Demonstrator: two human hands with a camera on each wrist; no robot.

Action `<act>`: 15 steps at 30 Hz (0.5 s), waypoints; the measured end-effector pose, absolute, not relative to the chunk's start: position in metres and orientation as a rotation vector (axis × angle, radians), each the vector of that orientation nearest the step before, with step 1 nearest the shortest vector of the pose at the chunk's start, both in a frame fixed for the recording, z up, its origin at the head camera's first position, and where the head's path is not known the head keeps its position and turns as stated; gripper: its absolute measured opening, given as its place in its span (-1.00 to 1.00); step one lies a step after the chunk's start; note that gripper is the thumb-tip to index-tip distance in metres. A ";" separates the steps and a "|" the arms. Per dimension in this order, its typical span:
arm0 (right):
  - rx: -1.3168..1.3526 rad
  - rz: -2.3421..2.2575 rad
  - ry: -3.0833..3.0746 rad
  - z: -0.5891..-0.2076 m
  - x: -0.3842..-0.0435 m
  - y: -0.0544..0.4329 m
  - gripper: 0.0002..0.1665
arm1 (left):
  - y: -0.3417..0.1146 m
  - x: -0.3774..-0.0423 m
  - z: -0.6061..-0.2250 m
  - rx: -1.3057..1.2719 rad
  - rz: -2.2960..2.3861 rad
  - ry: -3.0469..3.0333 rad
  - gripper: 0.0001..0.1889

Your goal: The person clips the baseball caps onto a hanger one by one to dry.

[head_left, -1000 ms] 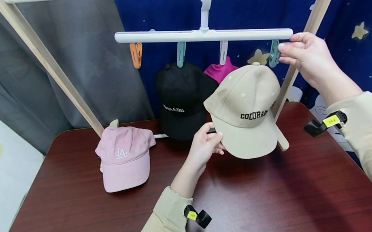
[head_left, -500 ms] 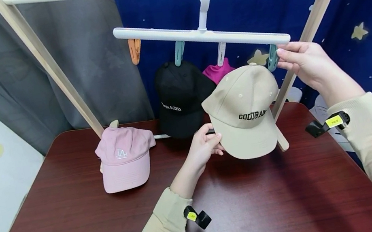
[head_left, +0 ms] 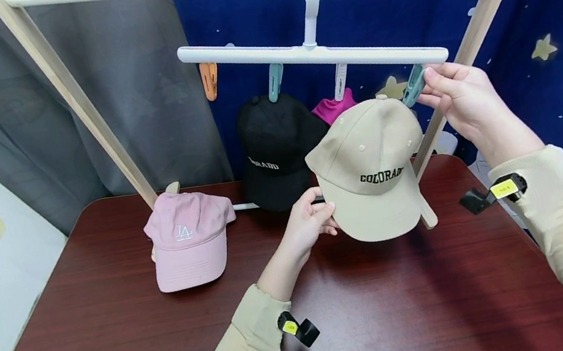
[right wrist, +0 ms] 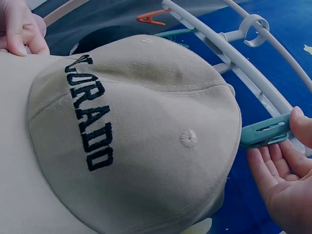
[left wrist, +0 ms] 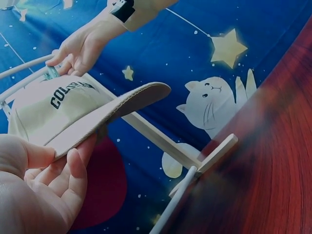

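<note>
While left hand (head_left: 311, 220) pinches brim of beige cap (head_left: 369, 167), held above table's back edge, right hand (head_left: 461, 96) squeezes teal clip (head_left: 414, 85) on white hanger bar (head_left: 312, 55). Advice: raise crown's back edge fully between clip halves before easing squeeze; keep brim level.

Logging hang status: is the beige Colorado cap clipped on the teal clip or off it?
Cannot tell: the teal clip meets the beige cap at its back edge, but the right hand pinches the clip and the bite is hidden.
</note>
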State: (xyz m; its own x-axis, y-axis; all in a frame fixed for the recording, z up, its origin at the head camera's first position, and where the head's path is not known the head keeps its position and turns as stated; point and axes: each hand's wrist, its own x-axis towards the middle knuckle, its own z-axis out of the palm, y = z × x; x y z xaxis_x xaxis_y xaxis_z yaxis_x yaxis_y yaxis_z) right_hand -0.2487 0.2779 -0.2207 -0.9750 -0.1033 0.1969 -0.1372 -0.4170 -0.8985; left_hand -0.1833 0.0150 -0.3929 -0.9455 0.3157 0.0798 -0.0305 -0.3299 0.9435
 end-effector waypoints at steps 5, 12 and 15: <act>0.285 2.584 -1.655 -0.222 -0.248 0.272 -0.81 | 0.012 -0.185 -0.395 0.368 2.363 1.682 -0.80; 0.270 2.582 -1.593 -0.224 -0.250 0.266 -0.87 | 0.010 -0.187 -0.396 0.379 2.352 1.687 -0.80; 0.252 2.583 -1.585 -0.224 -0.250 0.264 -0.87 | 0.009 -0.187 -0.397 0.378 2.348 1.688 -0.80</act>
